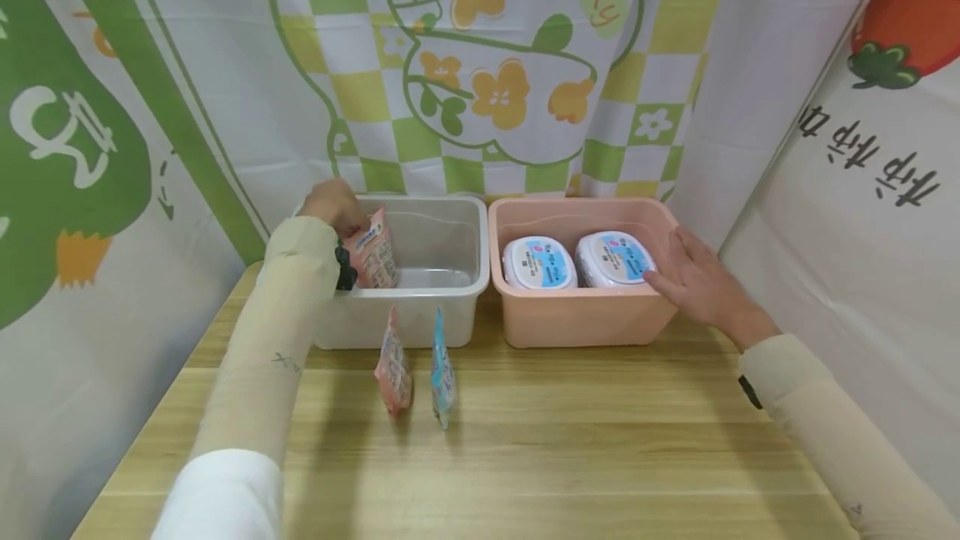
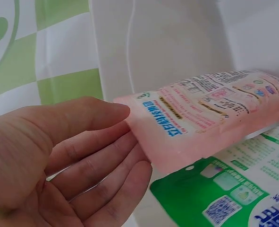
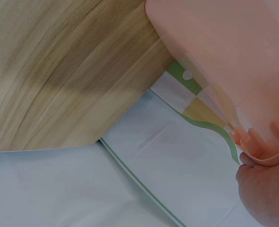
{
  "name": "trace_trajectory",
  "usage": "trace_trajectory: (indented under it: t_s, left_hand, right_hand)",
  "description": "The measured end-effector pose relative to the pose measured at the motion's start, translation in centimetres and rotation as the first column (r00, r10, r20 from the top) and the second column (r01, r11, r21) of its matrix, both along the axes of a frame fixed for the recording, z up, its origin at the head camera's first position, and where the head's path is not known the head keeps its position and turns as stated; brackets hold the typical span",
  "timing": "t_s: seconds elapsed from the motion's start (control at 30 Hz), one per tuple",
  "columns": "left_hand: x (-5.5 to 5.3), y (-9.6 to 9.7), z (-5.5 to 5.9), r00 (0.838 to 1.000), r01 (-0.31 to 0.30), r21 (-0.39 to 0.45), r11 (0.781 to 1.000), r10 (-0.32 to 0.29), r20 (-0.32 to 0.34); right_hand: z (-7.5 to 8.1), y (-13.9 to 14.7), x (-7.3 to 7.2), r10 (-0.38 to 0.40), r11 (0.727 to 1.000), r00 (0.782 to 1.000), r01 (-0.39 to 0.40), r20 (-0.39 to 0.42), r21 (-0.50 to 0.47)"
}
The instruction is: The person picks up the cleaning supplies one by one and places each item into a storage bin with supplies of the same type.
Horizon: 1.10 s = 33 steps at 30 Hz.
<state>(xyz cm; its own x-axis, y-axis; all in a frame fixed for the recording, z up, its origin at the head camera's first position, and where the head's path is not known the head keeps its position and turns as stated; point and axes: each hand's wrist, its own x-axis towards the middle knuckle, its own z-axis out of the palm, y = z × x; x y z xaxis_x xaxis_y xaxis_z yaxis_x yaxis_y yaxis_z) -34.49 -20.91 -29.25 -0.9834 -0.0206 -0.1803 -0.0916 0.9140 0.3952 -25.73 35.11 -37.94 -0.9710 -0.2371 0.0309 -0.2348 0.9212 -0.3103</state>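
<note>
Pink packet (image 2: 200,118) was in the left hand (image 1: 333,205), pinched at 1 end: thumb on the printed face, fingers under, gap about the packet's thickness. Packet sat tilted, at least partly inside the grey bin (image 1: 459,319), 11 o'clock from the wearer. Green-and-white packet (image 2: 186,198) showed just below it, 5 o'clock in the left wrist view; couldn't tell if those 2 touched.

Right hand (image 1: 705,290) rested on the pink bin (image 1: 570,317) at its 3 o'clock rim, fingers fairly straight, thumb by the nearer tub.

Pink bin stood at 1 o'clock, just beside the grey one. Inside: 2 white tubs, left tub (image 1: 540,263) at 9 o'clock, right tub (image 1: 615,258) at 3.

At the grey bin's 6 o'clock, 2 packets stood upright on the counter (image 1: 570,440), edge-on: salmon packet (image 1: 393,369), then blue packet (image 1: 442,373) at its 3 o'clock. Patterned curtain (image 1: 495,98) hung at 12.
</note>
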Motion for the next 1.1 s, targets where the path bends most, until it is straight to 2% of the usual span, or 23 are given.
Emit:
trace_trajectory:
  t_s: [0.2, 0.43, 0.67, 0.9, 1.1]
  left_hand:
    - [0.7, -0.2, 1.0, 1.000, 0.007, 0.046, 0.999, -0.007, -0.016]
    - [2.1, -0.2, 2.6, 0.997, 0.067, -0.032, 0.997, -0.068, -0.042]
    - [3.7, -0.4, 4.2, 0.987, 0.145, -0.115, 0.983, -0.152, -0.052]
    - [5.2, -0.4, 5.6, 0.980, 0.184, -0.138, 0.973, -0.192, -0.050]
    - [6.8, -0.3, 6.3, 0.970, 0.229, -0.138, 0.964, -0.237, -0.048]
  right_hand:
    - [-0.1, 0.0, 0.0, -0.001, 1.000, 1.000, 0.001, 0.008, -0.016]
    - [-0.2, -0.2, -0.1, 0.009, 1.000, 1.000, -0.009, 0.007, -0.016]
    - [0.0, -0.4, -0.1, 0.021, 1.000, 1.000, -0.021, 0.013, -0.009]
    - [0.2, -0.3, -0.1, 0.014, 1.000, 0.999, -0.014, 0.030, -0.008]
    - [0.1, -0.2, 0.0, 0.003, 1.000, 0.999, -0.002, 0.049, -0.023]
